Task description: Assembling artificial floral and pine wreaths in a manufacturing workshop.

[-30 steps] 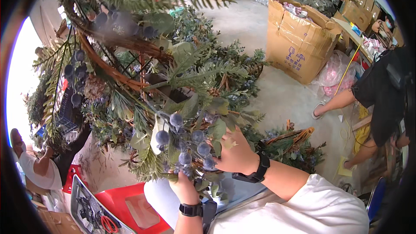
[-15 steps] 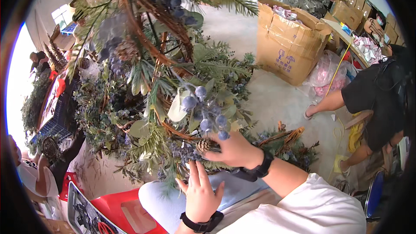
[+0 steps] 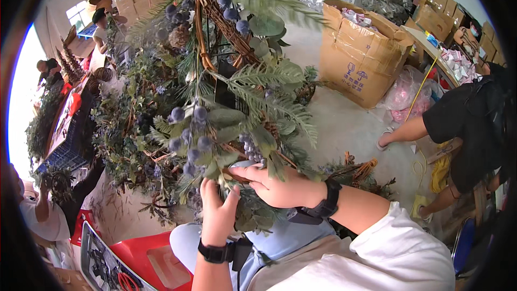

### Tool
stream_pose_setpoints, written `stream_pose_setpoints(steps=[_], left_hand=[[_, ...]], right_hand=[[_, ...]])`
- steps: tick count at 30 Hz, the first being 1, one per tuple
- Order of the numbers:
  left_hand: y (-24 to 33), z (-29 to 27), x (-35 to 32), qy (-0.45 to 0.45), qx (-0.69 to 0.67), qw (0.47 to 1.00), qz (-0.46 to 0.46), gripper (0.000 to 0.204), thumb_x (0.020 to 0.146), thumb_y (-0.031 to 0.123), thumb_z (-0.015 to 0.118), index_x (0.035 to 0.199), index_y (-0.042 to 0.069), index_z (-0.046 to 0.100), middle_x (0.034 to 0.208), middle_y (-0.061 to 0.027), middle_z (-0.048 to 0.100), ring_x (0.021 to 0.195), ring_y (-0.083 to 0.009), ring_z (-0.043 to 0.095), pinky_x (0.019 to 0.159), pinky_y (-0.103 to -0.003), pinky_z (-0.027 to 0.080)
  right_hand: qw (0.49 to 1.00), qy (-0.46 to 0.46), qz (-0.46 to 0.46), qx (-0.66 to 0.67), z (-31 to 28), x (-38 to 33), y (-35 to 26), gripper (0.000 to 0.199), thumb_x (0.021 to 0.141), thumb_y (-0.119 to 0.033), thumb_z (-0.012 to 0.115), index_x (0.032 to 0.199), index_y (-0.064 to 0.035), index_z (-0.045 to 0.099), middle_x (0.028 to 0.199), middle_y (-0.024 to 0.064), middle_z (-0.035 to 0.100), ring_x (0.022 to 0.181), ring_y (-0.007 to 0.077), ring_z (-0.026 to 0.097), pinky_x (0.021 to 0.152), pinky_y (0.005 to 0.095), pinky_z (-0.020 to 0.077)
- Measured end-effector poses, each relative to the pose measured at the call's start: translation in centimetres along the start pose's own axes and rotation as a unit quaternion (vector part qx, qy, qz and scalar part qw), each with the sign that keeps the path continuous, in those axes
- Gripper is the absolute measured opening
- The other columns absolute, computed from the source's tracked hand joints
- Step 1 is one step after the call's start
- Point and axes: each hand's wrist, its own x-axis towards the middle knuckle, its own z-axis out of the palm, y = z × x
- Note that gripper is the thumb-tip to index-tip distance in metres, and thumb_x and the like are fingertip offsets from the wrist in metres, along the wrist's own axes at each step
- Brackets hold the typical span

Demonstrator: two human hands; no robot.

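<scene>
A large wreath (image 3: pixel 226 91) of fern fronds, grey-green leaves and dusty blue berries on a brown vine ring fills the middle of the view, held up in front of the person, its lower rim near their lap. Far right stands an open cardboard box (image 3: pixel 361 56), with a pink plastic bag (image 3: pixel 404 94) just beside it on the concrete floor (image 3: pixel 344 129). A person in black (image 3: pixel 474 124) stands at the right edge. Near left lies a red tray (image 3: pixel 145 258). The right hand (image 3: pixel 283 186) has its grip closed on the wreath's lower rim. The left hand (image 3: pixel 218 213) has its grip narrow, fingers pushed up into the foliage below a berry cluster (image 3: pixel 188 134).
</scene>
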Motion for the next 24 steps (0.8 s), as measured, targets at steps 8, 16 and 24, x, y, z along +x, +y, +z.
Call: stream_pose_setpoints(steps=[8, 16, 24], left_hand=[[0.5, 1.9, 2.1, 0.043, 0.08, 0.995, -0.034, 0.064, 0.078, 0.025, 0.069, 0.121, -0.015, 0.045, 0.135, -0.0251, 0.037, 0.127, -0.0362, 0.037, 0.105, -0.037, 0.03], [0.2, 3.7, 2.4, 0.092, 0.155, 0.983, 0.021, 0.063, 0.066, 0.039, 0.079, 0.103, -0.008, 0.06, 0.129, -0.0336, 0.036, 0.12, -0.0472, 0.038, 0.1, -0.049, 0.033], [0.5, 3.9, 2.5, 0.062, 0.201, 0.976, 0.058, 0.06, 0.064, 0.04, 0.078, 0.108, 0.003, 0.061, 0.131, -0.0305, 0.036, 0.122, -0.0457, 0.036, 0.101, -0.055, 0.026]], right_hand=[[0.983, 0.161, -0.076, -0.051, 4.1, -1.3, 1.6, 0.045, 0.073, 0.005, 0.059, 0.117, -0.0042, 0.057, 0.118, 0.0172, 0.057, 0.098, 0.0373, 0.059, 0.081, 0.0413, 0.0495], [0.957, 0.189, 0.17, -0.138, 1.9, -3.3, 0.4, 0.029, 0.075, -0.015, 0.071, 0.098, -0.0057, 0.056, 0.082, 0.0129, 0.06, 0.075, 0.0319, 0.061, 0.062, 0.0397, 0.0486], [0.91, 0.141, -0.044, -0.387, -2.7, -1.9, -0.2, 0.014, 0.079, -0.008, 0.058, 0.093, -0.0052, 0.057, 0.084, 0.0139, 0.06, 0.075, 0.0327, 0.06, 0.062, 0.0413, 0.0486]])
